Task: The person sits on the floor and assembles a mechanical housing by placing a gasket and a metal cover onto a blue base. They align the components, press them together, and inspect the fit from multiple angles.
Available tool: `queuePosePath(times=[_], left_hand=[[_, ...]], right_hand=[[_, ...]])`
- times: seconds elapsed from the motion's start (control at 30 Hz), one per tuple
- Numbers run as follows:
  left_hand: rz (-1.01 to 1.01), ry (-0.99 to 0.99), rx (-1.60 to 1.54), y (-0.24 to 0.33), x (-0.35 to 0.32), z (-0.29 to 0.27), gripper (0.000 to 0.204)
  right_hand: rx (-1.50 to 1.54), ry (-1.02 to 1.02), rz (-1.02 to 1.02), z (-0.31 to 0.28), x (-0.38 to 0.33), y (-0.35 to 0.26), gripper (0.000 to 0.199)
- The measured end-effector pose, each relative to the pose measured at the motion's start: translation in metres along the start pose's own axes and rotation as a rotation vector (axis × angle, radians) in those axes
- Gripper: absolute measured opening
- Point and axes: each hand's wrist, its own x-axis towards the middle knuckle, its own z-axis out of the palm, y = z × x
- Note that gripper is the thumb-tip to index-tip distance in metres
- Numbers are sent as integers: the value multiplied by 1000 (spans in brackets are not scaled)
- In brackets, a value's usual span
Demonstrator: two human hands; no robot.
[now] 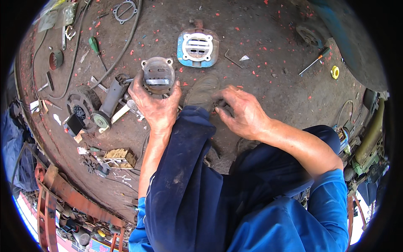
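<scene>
My left hand [155,105] grips a round metal valve plate [159,72] by its near edge, thumb and fingers on opposite sides. The plate has bolt lugs, narrow slots and a shiny strip across its face. My right hand [243,110] is curled beside my shoe [202,90], thumb and fingertips drawn together; what they hold, if anything, is too small and dark to name. Beyond my shoe, a blue cylinder head [195,64] lies on the ground with a white slotted gasket or plate [197,47] on it.
An angle grinder [111,98] lies left of my left hand, near a cable [121,52] and a green-handled screwdriver [94,45]. A hex key [233,59] sits right of the cylinder head. Farther right are another screwdriver [315,61] and yellow tape [334,72].
</scene>
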Motion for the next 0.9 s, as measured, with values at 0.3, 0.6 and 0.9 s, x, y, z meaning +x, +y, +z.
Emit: queuePosePath(times=[0.3,0.6,0.9], left_hand=[[-3,-8,23,1,2,0,90],[1,11,37,1,5,1,90],[14,14,48,3,6,1,89]], right_hand=[[-48,-6,-1,2,-3,0,35],[-60,-18,3,3,-6,-1,35],[-39,-34,23,3,-7,-1,32]])
